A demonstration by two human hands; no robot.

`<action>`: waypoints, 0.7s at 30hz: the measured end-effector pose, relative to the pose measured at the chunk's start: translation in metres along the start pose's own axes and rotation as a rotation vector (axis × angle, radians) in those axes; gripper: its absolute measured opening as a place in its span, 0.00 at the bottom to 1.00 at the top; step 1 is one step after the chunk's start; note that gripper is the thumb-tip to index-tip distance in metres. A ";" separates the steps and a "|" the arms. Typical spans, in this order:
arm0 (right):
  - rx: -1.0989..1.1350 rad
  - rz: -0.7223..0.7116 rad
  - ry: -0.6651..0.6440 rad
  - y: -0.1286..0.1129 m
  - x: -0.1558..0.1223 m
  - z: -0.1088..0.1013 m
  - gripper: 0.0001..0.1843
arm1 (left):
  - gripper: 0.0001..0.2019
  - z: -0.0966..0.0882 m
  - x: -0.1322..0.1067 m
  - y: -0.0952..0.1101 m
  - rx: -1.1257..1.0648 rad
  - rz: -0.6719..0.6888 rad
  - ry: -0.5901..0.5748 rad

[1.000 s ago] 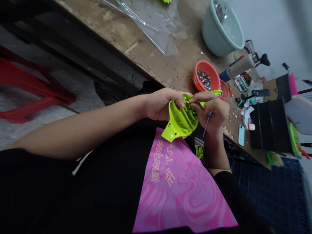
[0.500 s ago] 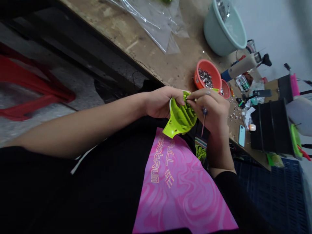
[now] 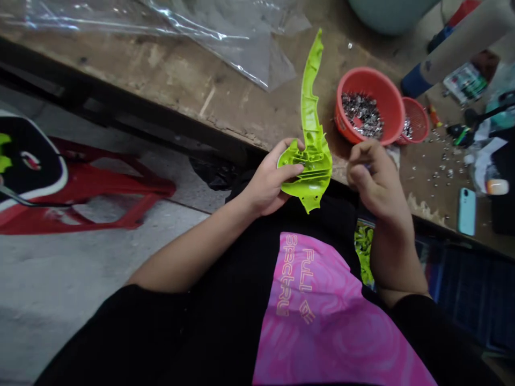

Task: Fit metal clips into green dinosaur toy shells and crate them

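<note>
- My left hand (image 3: pixel 267 182) grips the lime plastic housing (image 3: pixel 316 161), just beside the red bowl of metal bits (image 3: pixel 388 94).
- My right hand (image 3: pixel 374 177) is pinched narrow, anything held is hidden.
- Levering could snap the thin arm (image 3: pixel 310 80).

Lime-green molded plastic housing (image 3: pixel 309 161) here, ribbed inside facing up, long curved tail pointing about 12 o'clock, pinched in the left hand (image 3: pixel 265 185) over the desk edge.

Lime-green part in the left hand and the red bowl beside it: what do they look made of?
The lime-green part looks like moulded plastic: glossy, with thin ribs. The red bowl also looks plastic, from its smooth, even wall, though this view cannot confirm it.
</note>
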State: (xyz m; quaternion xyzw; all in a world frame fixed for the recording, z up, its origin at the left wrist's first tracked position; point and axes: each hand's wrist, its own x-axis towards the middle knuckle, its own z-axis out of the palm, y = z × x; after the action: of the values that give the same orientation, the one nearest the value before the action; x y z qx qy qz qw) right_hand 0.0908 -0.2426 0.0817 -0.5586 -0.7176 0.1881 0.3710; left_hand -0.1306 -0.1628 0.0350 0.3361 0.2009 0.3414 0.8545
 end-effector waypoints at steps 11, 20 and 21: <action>0.082 0.275 -0.236 0.000 0.027 0.015 0.30 | 0.29 -0.009 0.011 0.008 0.034 -0.112 0.010; -0.025 0.544 -0.199 -0.006 0.035 0.009 0.33 | 0.33 -0.016 0.005 0.000 0.072 -0.126 0.030; -0.042 0.565 -0.213 -0.006 0.035 0.008 0.33 | 0.33 -0.017 0.003 0.001 0.080 -0.147 0.027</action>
State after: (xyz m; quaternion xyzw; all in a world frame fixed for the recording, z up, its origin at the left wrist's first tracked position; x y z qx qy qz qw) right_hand 0.0776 -0.2099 0.0920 -0.7208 -0.5723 0.3264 0.2152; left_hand -0.1388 -0.1529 0.0231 0.3499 0.2499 0.2740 0.8603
